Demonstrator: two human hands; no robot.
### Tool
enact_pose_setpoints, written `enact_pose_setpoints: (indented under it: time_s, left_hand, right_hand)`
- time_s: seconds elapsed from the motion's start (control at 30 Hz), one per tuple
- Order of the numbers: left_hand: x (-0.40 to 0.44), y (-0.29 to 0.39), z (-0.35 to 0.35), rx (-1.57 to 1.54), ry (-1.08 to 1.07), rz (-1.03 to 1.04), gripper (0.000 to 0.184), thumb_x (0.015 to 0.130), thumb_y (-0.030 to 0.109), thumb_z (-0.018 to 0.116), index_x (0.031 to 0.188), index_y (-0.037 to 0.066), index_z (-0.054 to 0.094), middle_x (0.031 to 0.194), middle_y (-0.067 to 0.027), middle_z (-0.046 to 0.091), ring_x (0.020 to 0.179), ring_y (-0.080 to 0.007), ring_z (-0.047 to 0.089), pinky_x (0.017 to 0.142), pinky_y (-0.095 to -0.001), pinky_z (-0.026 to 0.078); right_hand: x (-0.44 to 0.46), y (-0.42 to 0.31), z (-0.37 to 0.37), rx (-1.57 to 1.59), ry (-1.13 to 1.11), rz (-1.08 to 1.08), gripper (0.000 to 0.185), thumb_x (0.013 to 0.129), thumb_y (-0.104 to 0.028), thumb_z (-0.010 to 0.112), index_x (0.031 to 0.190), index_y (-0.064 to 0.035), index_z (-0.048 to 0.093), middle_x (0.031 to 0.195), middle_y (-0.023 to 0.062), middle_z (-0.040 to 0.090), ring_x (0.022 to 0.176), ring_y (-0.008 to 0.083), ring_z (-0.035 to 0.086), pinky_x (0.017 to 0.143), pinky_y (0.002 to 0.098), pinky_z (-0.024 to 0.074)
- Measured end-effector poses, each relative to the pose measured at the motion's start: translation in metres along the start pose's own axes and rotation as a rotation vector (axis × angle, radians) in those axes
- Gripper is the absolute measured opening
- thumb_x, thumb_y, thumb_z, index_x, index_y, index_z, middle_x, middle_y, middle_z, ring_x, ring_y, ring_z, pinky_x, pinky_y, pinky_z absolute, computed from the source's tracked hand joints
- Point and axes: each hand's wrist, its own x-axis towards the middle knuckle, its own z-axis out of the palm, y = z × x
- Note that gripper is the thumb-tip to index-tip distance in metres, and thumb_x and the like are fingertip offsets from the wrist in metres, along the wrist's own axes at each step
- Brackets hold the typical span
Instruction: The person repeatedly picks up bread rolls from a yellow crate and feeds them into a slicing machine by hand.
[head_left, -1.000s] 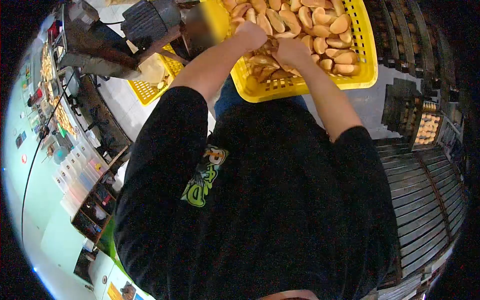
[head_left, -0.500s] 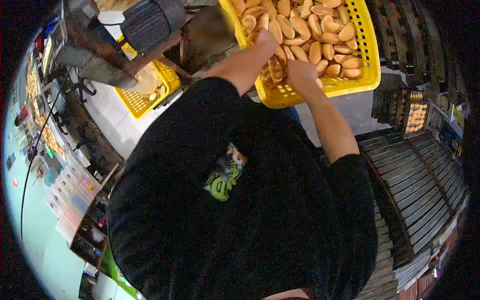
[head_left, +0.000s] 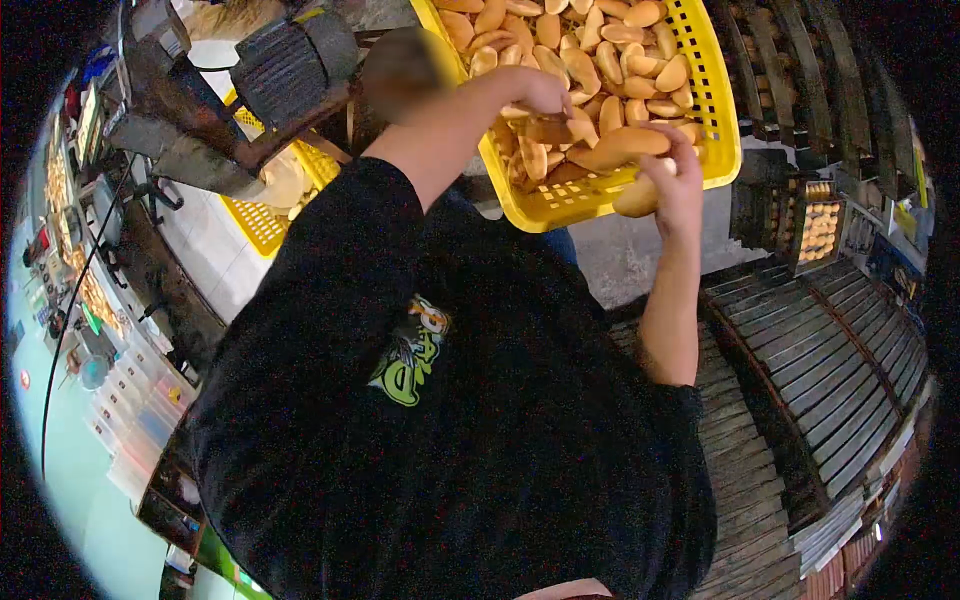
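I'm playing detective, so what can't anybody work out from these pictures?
- Head view: the far end of the big yellow plastic basket, cut off by the top edge.
- Head view: bread at the bottom, hidden under the golden-brown bread rolls.
- Head view: what the round brown patch is, too blurred.
- Head view: part of the other yellow basket, behind the dark metal machine.

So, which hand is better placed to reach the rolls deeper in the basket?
Probably the left hand: it is over the basket, close to those rolls, though it may already touch one. The right hand is at the near rim, its fingers already on a roll.
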Motion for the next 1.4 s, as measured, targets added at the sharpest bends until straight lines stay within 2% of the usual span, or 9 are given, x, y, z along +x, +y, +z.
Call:
enact_pose_setpoints:
  time_s: [0.17,0.27,0.4,0.53,0.63,0.73,0.83,0.97,1.4]
  left_hand:
    - [0.060,-0.088,0.084,-1.406,-0.113,0.031,0.037,0.077,0.011,0.064,0.113,0.010,0.061,0.096,-0.0041,0.065,0.091,-0.0156,0.060,0.081,-0.0305,0.048]
    - [0.045,-0.043,0.075,-1.193,-0.004,-0.103,0.037,0.074,0.012,0.067,0.110,0.009,0.059,0.096,-0.0036,0.062,0.092,-0.0149,0.058,0.083,-0.0294,0.047]
    - [0.034,-0.050,0.089,-0.402,0.451,0.253,0.041,0.069,0.014,0.072,0.107,0.007,0.057,0.097,-0.0036,0.058,0.094,-0.0142,0.056,0.084,-0.0307,0.047]
    - [-0.032,0.081,0.054,0.048,0.554,-0.425,0.043,0.077,0.028,0.062,0.116,0.010,0.058,0.106,-0.0116,0.060,0.100,-0.0281,0.059,0.085,-0.0417,0.050]
    - [-0.018,0.042,0.071,0.512,0.364,-0.399,0.040,0.081,0.032,0.057,0.113,0.010,0.062,0.117,-0.0146,0.055,0.103,-0.0335,0.058,0.085,-0.0450,0.050]
    - [-0.028,0.063,0.061,0.537,0.256,-0.478,0.033,0.089,0.023,0.049,0.116,0.008,0.061,0.129,-0.0118,0.048,0.119,-0.0299,0.049,0.088,-0.0460,0.047]
    - [-0.015,0.028,0.079,0.755,0.684,-0.422,0.022,0.082,0.021,0.056,0.095,0.010,0.069,0.113,-0.0137,0.058,0.099,-0.0296,0.061,0.074,-0.0438,0.053]
    - [-0.016,0.021,0.064,0.794,0.490,-0.607,0.019,0.082,0.016,0.056,0.096,0.012,0.069,0.091,-0.0076,0.067,0.085,-0.0281,0.067,0.067,-0.0407,0.054]
    - [0.015,0.015,0.032,0.925,0.061,-0.787,0.026,0.083,0.018,0.059,0.106,0.011,0.069,0.104,-0.0073,0.069,0.096,-0.0277,0.065,0.075,-0.0538,0.047]
  right_hand:
    - [-0.002,0.004,-0.029,0.663,0.099,0.179,0.050,0.087,-0.022,0.057,0.133,-0.0075,0.042,0.123,0.0054,0.051,0.092,0.0186,0.056,0.084,0.0379,0.0475]
    - [-0.011,0.010,-0.043,0.816,0.136,0.214,0.047,0.088,-0.023,0.056,0.131,-0.0095,0.044,0.106,0.0002,0.054,0.076,0.0143,0.051,0.078,0.0374,0.0453]
    - [-0.007,0.031,-0.067,1.027,0.077,0.228,0.031,0.092,-0.024,0.052,0.120,-0.0120,0.050,0.090,-0.0024,0.053,0.066,0.0120,0.044,0.074,0.0362,0.0395]
    - [0.001,0.039,-0.088,1.164,0.042,0.218,0.020,0.094,-0.024,0.048,0.110,-0.0112,0.051,0.087,-0.0010,0.055,0.063,0.0120,0.043,0.073,0.0361,0.0371]
    - [0.006,0.055,-0.103,1.190,0.028,0.199,0.027,0.094,-0.025,0.049,0.117,-0.0120,0.049,0.094,0.0005,0.056,0.064,0.0127,0.045,0.073,0.0379,0.0406]
    - [0.004,0.059,-0.108,1.198,0.013,0.194,0.030,0.093,-0.027,0.050,0.119,-0.0119,0.049,0.098,0.0014,0.057,0.064,0.0130,0.046,0.072,0.0390,0.0427]
    - [0.000,0.057,-0.106,1.195,0.044,0.202,0.030,0.092,-0.028,0.050,0.118,-0.0114,0.049,0.097,0.0017,0.057,0.064,0.0131,0.046,0.072,0.0394,0.0431]
    - [-0.011,0.061,-0.110,1.190,0.048,0.212,0.033,0.092,-0.030,0.051,0.119,-0.0111,0.048,0.100,0.0029,0.057,0.064,0.0134,0.047,0.073,0.0396,0.0440]
    - [-0.026,0.060,-0.123,1.124,0.023,0.224,0.035,0.092,-0.031,0.049,0.121,-0.0120,0.049,0.102,0.0011,0.058,0.062,0.0152,0.046,0.074,0.0404,0.0456]
